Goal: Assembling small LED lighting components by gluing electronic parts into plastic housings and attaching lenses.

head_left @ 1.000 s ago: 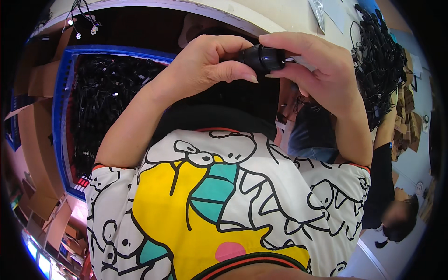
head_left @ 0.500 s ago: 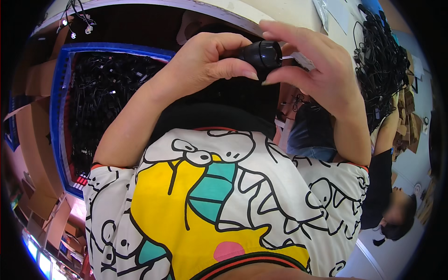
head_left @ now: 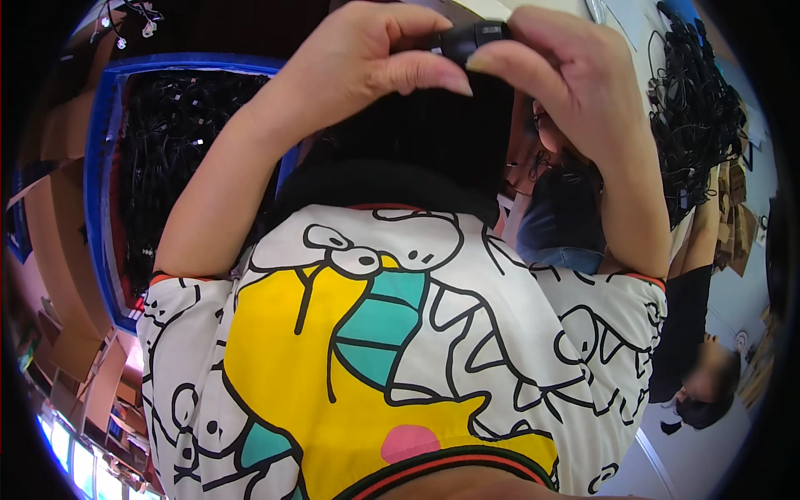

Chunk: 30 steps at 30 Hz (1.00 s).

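Observation:
Near the upper edge, both hands meet at a small glossy black cylindrical plastic piece. My left hand pinches its left part between thumb and fingers. On the other end, the thumb and fingers of my right hand are closed as well. The fingers hide parts of the piece, and I cannot tell what device it is.
A blue crate full of black cables is at my left. More black cables are heaped at the right, near another person's arm. Cardboard boxes stand far left. Loose cable ends hang at upper left.
Both hands have moved up and away from my body with the black piece. My right hand's fingers, spread around its end before, have closed on it.

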Available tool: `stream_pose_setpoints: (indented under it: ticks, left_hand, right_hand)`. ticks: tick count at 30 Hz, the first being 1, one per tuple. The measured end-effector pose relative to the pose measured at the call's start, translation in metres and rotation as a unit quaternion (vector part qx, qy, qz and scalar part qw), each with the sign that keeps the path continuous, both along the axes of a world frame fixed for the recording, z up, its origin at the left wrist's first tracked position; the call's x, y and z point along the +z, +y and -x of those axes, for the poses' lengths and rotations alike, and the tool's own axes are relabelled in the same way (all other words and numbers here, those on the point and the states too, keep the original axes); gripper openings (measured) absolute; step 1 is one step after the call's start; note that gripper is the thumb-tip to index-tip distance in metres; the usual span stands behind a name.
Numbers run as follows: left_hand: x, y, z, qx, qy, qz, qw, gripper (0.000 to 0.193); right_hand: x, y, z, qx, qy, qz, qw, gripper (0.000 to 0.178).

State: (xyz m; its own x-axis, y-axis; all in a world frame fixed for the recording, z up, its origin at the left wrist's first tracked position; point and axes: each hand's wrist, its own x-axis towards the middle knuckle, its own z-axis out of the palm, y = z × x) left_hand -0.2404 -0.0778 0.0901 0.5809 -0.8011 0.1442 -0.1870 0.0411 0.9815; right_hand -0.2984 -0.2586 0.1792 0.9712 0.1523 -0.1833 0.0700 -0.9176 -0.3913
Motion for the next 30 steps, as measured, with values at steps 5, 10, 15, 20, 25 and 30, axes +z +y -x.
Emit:
stream_pose_setpoints:
  ticks: [5, 10, 15, 20, 25, 30]
  left_hand:
    - [0.007, -0.001, -0.009, -0.039, 0.09, -0.017, 0.995, 0.029]
    - [-0.011, 0.002, 0.004, 0.088, -0.038, 0.013, 0.995, 0.03]
    - [-0.006, 0.0, 0.014, 0.049, 0.016, -0.046, 0.998, 0.035]
    - [-0.008, -0.004, 0.019, 0.088, -0.042, -0.071, 0.993, 0.038]
    - [-0.017, 0.006, 0.017, 0.144, 0.069, -0.012, 0.987, 0.025]
    - [-0.008, 0.023, -0.012, 0.12, 0.279, 0.14, 0.943, 0.028]
  right_hand:
    - [0.026, 0.014, -0.01, 0.109, -0.084, -0.066, 0.988, 0.031]
    - [0.008, 0.018, -0.01, 0.018, 0.051, -0.068, 0.996, 0.024]
    - [-0.001, 0.005, 0.001, -0.053, 0.128, -0.133, 0.981, 0.03]
    - [-0.016, -0.006, 0.007, 0.046, -0.014, -0.169, 0.984, 0.026]
    - [-0.045, 0.001, 0.0, -0.049, 0.125, -0.358, 0.924, 0.025]
    - [-0.177, 0.006, 0.026, 0.141, 0.192, -0.133, 0.962, 0.037]
